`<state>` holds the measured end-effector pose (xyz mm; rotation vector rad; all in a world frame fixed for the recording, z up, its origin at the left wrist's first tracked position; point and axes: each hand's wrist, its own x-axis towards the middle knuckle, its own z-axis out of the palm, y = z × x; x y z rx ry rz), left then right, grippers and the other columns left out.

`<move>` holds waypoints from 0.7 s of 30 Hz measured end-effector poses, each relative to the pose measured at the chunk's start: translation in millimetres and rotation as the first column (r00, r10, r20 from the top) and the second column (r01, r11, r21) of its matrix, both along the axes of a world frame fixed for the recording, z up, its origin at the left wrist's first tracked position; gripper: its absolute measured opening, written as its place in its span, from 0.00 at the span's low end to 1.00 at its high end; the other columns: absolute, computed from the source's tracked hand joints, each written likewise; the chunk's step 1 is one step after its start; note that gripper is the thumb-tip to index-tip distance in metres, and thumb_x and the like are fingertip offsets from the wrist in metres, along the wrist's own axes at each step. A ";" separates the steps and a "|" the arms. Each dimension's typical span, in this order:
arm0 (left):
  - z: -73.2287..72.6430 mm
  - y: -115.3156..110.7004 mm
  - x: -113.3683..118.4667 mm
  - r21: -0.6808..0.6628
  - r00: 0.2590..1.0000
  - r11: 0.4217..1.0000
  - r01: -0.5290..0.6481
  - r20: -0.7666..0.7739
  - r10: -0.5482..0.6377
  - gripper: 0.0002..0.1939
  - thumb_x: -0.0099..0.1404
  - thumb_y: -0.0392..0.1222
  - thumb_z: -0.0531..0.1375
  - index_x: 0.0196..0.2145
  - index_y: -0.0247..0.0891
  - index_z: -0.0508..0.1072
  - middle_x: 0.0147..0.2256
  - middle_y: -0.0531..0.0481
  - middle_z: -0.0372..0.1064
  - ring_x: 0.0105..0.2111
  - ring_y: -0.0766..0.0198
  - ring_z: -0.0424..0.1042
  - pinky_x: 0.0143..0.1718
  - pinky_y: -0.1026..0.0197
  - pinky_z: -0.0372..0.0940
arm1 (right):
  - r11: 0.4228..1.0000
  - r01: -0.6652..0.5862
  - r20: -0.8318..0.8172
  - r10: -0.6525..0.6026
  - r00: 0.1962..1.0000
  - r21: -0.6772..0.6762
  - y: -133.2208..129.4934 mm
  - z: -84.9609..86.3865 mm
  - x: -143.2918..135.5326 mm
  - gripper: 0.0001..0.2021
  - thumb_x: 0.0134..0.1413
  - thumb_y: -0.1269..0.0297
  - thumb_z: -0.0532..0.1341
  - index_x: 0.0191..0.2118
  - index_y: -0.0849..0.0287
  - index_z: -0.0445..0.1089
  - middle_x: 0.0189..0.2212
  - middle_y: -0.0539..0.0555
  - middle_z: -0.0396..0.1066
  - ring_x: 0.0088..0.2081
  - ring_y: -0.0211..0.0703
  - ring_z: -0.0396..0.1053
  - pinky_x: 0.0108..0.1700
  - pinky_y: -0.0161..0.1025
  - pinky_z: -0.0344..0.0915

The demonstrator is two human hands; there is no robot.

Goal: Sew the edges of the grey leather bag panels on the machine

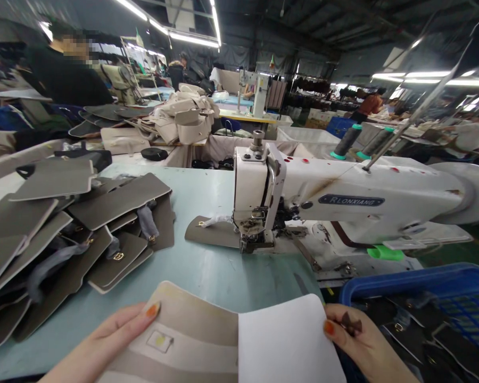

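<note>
A pale panel [195, 335] is above the tabletop [201, 266], seemingly being held open: left fingers [146, 318] pinch one edge, right fingers [339, 335] the other and a small brown item [352, 323]; moving it calls for matched grips.

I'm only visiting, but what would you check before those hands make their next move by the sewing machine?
1. Left hand gripping the beige piece: ok.
2. Right hand gripping the white piece: ok.
3. Right hand free of anything else: not ok; a small dark object shows among its fingers.
4. Sewing machine's stitching end clear: not ok; a grey flap reaches it.
5. Thread spools on hand: ok, two stand behind the machine.
6. Needle threaded: cannot tell, too small.
</note>
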<state>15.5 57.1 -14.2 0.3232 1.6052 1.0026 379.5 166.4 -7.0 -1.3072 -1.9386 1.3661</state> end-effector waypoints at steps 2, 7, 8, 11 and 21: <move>-1.3 3.3 6.7 0.007 0.994 1.000 0.000 0.113 -0.001 0.22 0.44 0.59 0.70 0.30 0.39 0.79 0.23 0.50 0.76 0.21 0.63 0.71 0.21 0.68 0.65 | 1.000 -0.001 -0.159 -0.003 0.987 -0.027 -4.7 -8.8 -10.3 0.25 0.60 0.42 0.51 0.33 0.59 0.73 0.31 0.56 0.72 0.34 0.45 0.69 0.37 0.37 0.66; 4.7 7.6 25.3 0.103 0.959 0.987 0.126 0.241 -0.147 0.20 0.46 0.55 0.71 0.30 0.37 0.79 0.24 0.51 0.76 0.24 0.66 0.71 0.26 0.68 0.64 | 0.968 -0.226 -0.132 0.239 0.962 0.105 -9.5 -25.3 -59.2 0.22 0.49 0.45 0.65 0.44 0.55 0.76 0.38 0.55 0.75 0.39 0.46 0.70 0.38 0.34 0.66; 5.7 7.4 25.4 0.126 0.951 0.981 0.149 0.252 -0.177 0.18 0.48 0.54 0.70 0.30 0.37 0.79 0.24 0.52 0.76 0.23 0.66 0.70 0.26 0.68 0.64 | 0.958 -0.274 -0.118 0.282 0.952 0.082 -9.7 -27.3 -64.2 0.20 0.48 0.46 0.66 0.40 0.56 0.78 0.33 0.53 0.74 0.34 0.44 0.69 0.34 0.31 0.65; 3.5 6.5 21.8 0.196 0.926 0.966 0.170 0.304 -0.224 0.14 0.54 0.50 0.68 0.31 0.36 0.77 0.25 0.51 0.75 0.23 0.66 0.70 0.27 0.67 0.63 | 0.937 -0.345 -0.169 0.331 0.928 -0.060 -11.7 -32.1 -65.4 0.19 0.50 0.46 0.64 0.28 0.61 0.77 0.21 0.49 0.65 0.25 0.36 0.61 0.25 0.28 0.57; -10.9 -5.0 7.0 0.340 0.987 0.930 0.139 0.023 -0.156 0.12 0.58 0.51 0.63 0.30 0.40 0.79 0.34 0.49 0.76 0.37 0.57 0.73 0.38 0.63 0.68 | 0.834 -0.378 -0.353 0.240 0.904 -0.401 -21.3 -40.1 -61.2 0.24 0.51 0.45 0.63 0.24 0.65 0.68 0.19 0.46 0.53 0.22 0.30 0.49 0.22 0.29 0.45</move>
